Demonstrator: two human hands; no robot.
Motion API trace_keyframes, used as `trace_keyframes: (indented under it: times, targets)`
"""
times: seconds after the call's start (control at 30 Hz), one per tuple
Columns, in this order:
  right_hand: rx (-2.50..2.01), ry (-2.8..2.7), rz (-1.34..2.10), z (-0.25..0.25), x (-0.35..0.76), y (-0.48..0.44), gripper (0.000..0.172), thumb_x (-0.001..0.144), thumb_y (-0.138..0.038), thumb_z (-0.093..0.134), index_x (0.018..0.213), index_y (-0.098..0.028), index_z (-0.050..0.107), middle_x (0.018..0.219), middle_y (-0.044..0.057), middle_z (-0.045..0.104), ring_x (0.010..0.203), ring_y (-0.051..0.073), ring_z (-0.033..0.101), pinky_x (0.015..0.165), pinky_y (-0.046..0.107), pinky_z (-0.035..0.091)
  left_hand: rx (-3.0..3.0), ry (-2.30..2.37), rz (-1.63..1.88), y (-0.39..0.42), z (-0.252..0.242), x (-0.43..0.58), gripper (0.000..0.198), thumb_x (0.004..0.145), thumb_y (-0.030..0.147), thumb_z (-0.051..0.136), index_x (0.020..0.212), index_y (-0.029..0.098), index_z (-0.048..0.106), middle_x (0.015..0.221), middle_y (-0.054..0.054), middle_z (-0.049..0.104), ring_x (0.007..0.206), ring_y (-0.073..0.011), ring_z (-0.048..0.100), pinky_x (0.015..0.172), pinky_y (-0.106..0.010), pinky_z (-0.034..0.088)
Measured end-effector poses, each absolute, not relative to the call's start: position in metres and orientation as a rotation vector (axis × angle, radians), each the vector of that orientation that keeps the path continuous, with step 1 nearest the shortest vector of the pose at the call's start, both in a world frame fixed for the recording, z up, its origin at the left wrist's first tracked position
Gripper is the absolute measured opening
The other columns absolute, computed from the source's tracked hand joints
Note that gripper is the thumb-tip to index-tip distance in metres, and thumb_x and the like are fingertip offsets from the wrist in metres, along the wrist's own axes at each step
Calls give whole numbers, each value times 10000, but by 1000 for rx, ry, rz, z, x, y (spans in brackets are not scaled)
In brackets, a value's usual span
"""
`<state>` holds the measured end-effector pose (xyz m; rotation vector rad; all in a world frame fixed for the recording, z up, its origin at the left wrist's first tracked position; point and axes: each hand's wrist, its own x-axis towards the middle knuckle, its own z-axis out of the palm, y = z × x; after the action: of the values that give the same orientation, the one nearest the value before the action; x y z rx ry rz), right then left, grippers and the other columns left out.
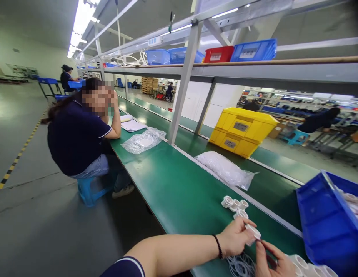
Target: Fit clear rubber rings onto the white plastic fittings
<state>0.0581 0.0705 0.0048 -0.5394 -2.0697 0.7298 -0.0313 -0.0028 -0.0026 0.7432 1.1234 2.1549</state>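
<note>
My left hand (235, 235) grips a white plastic pipe fitting (253, 232) with a round, open flanged end facing up. My right hand (272, 261) is closed in a pinch at the fitting's near rim; whatever is between its fingertips is too small to make out. Below my hands lies a loose pile of thin, pale rubber rings (240, 265). Just beyond my left hand, several white fittings (235, 204) stand grouped on the green bench. More white fittings (308, 266) lie to the right of my right hand, partly cut off by the frame's bottom edge.
A blue bin (325, 223) holding white parts stands tilted at right. Behind the green bench (167, 184) are a filled plastic bag (225, 167) and stacked yellow crates (239, 130). A co-worker (77, 130) sits at left near papers and a clear bag (144, 140).
</note>
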Motion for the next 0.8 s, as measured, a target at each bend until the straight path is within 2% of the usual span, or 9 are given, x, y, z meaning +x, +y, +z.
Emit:
trace_keyframes:
  times: [0.07,0.17,0.27,0.5,0.7,0.8]
  targets:
    - [-495,-2046,673,6,61,63,455,818,-568,469,883,-134,592,872,128,593,819,271,554,734,417,448,690,1069,2191,-9,6,-27,352,779,272,632,1050,139,453,846,-37,567,744,-113,513,698,-235,373]
    - [-457,-2048,808,4,63,56,385,868,-495,443,955,-139,560,930,124,578,858,245,544,738,392,464,596,1150,2233,-16,14,-24,309,795,224,592,1040,156,416,968,-65,589,839,-121,538,757,-228,389]
    - [-464,-2017,931,2,60,58,315,889,-422,455,1029,-150,527,989,117,571,877,219,554,745,368,481,575,1138,2219,-14,11,-28,338,807,260,570,1081,172,392,1039,-77,589,861,-127,548,693,-209,387]
    - [-461,-1926,1033,7,61,59,239,905,-353,456,1056,-175,510,1021,107,580,896,203,570,742,349,502,647,1093,2144,-13,9,-25,417,776,358,613,1113,177,446,1078,-77,559,921,-151,545,745,-233,422]
    - [-466,-1876,864,8,65,68,237,885,-313,505,1074,-171,508,1009,98,563,883,196,554,727,335,498,923,1552,2083,-16,9,-28,373,797,278,581,1133,170,461,1105,-78,497,939,-151,504,770,-249,439]
    - [-462,-1932,719,9,69,76,250,880,-298,512,1097,-175,515,1017,101,564,901,210,537,775,367,480,1003,1829,2122,-17,6,-33,386,800,229,561,1162,179,440,1163,-93,454,915,-142,495,744,-254,450]
